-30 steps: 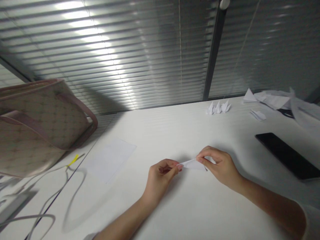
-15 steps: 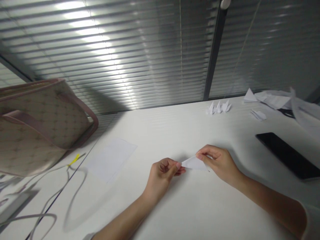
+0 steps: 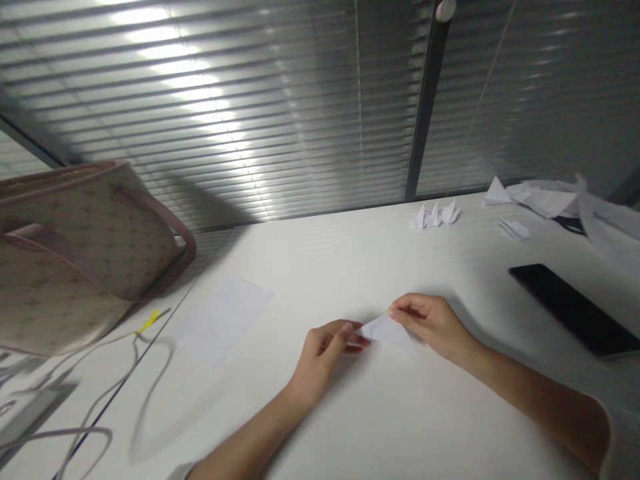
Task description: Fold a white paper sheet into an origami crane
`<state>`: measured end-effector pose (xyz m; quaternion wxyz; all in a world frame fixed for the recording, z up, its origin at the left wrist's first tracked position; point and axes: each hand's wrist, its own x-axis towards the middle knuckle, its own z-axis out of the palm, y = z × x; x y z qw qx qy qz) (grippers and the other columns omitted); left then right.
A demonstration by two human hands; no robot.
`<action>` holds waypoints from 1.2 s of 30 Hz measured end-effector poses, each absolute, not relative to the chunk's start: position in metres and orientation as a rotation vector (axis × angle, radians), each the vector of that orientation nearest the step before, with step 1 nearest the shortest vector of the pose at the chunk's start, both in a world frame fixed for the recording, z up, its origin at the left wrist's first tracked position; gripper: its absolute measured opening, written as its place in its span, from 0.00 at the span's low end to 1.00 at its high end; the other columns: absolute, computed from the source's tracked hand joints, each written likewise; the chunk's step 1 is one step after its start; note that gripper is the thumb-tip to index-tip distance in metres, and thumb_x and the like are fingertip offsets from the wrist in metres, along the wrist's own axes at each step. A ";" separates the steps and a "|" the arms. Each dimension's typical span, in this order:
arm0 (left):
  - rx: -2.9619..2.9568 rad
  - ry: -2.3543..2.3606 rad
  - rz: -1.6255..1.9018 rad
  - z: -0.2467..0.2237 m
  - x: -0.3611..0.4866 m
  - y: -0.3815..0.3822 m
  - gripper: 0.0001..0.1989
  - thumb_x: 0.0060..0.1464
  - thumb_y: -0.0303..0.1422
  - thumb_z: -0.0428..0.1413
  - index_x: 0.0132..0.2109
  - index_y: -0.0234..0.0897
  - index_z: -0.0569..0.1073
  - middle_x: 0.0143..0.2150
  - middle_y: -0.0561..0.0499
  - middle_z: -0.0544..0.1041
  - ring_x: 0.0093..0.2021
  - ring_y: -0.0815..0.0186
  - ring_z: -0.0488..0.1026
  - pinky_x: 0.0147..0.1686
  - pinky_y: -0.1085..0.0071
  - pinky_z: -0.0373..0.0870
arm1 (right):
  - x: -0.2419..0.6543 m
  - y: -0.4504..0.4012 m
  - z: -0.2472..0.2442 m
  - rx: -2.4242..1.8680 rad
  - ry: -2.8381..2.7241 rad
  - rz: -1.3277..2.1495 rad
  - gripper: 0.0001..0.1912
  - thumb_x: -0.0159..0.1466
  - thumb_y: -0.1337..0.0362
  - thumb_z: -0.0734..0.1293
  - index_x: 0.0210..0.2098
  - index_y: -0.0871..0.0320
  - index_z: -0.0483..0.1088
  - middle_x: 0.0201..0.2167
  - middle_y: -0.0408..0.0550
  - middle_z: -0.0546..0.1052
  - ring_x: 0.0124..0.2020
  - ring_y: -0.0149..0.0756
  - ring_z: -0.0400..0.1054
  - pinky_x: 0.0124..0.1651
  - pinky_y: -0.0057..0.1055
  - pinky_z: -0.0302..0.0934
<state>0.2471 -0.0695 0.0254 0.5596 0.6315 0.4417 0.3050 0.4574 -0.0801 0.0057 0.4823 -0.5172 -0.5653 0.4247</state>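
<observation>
The person's left hand (image 3: 320, 360) and right hand (image 3: 433, 327) were held low over the middle of the white desk (image 3: 400, 420), toward its near edge, with a folded white paper triangle (image 3: 386, 331) between them, lifted slightly and not resting on the desk. The right fingers (image 3: 403, 313) were together and clamped on the paper's right end with the thumb. The left thumb (image 3: 346, 328) and fingers (image 3: 359, 341) closed around its left point, though the exact contact was partly hidden. This two-handed pinch seemed to keep the paper steady and its fold flat. A flat sheet of white paper (image 3: 223, 320) lay left of the hands, within easy reach. Three small origami cranes (image 3: 435, 215) stood together near the far edge, apparently set aside from the hands. Folded and loose paper pieces (image 3: 543, 202) sat toward the far right corner, and a black phone (image 3: 575, 309) lay face down or dark near the right edge. A beige patterned handbag (image 3: 85, 247) sat at the left edge with grey cables (image 3: 100, 407) and a yellow tag (image 3: 149, 322) below it, all well apart from the hands.
</observation>
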 end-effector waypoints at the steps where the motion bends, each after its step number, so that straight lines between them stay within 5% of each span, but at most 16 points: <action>1: 1.539 1.049 0.706 0.026 0.247 -0.071 0.18 0.56 0.45 0.53 0.42 0.34 0.78 0.36 0.44 0.82 0.38 0.57 0.78 0.39 0.65 0.74 | 0.457 -0.080 0.006 -1.258 -1.380 1.037 0.10 0.58 0.57 0.67 0.27 0.57 0.73 0.26 0.45 0.77 0.29 0.35 0.71 0.33 0.30 0.64; 11: 1.764 1.123 0.694 0.022 0.247 -0.072 0.11 0.56 0.38 0.56 0.41 0.43 0.81 0.34 0.54 0.82 0.35 0.60 0.78 0.37 0.72 0.71 | 0.457 -0.081 0.007 -1.252 -1.388 1.022 0.09 0.59 0.58 0.66 0.28 0.57 0.72 0.26 0.44 0.77 0.29 0.34 0.70 0.31 0.28 0.63; 21: 1.608 1.039 0.651 0.022 0.251 -0.076 0.17 0.61 0.41 0.49 0.38 0.34 0.78 0.36 0.46 0.82 0.38 0.59 0.78 0.40 0.68 0.73 | 0.457 -0.082 0.008 -1.243 -1.436 0.938 0.08 0.61 0.60 0.65 0.30 0.57 0.72 0.29 0.45 0.76 0.33 0.35 0.70 0.36 0.30 0.63; 26: 1.617 1.055 0.610 0.023 0.251 -0.076 0.17 0.60 0.42 0.51 0.35 0.34 0.75 0.31 0.46 0.80 0.31 0.63 0.77 0.32 0.72 0.71 | 0.459 -0.083 0.013 -1.212 -1.498 0.896 0.07 0.61 0.62 0.65 0.29 0.57 0.71 0.29 0.45 0.75 0.33 0.35 0.69 0.38 0.30 0.62; 30: 1.686 1.117 0.588 0.027 0.249 -0.077 0.18 0.58 0.43 0.52 0.27 0.35 0.72 0.22 0.53 0.72 0.23 0.70 0.66 0.22 0.76 0.59 | 0.460 -0.083 0.015 -1.207 -1.520 0.893 0.06 0.61 0.63 0.65 0.29 0.57 0.72 0.29 0.45 0.75 0.33 0.34 0.68 0.38 0.29 0.61; 36: 1.620 1.082 0.532 0.029 0.251 -0.078 0.19 0.60 0.44 0.48 0.29 0.35 0.70 0.21 0.52 0.73 0.22 0.69 0.63 0.24 0.74 0.61 | 0.461 -0.082 0.012 -1.238 -1.509 0.926 0.06 0.61 0.63 0.66 0.29 0.57 0.72 0.28 0.44 0.75 0.32 0.34 0.69 0.36 0.29 0.60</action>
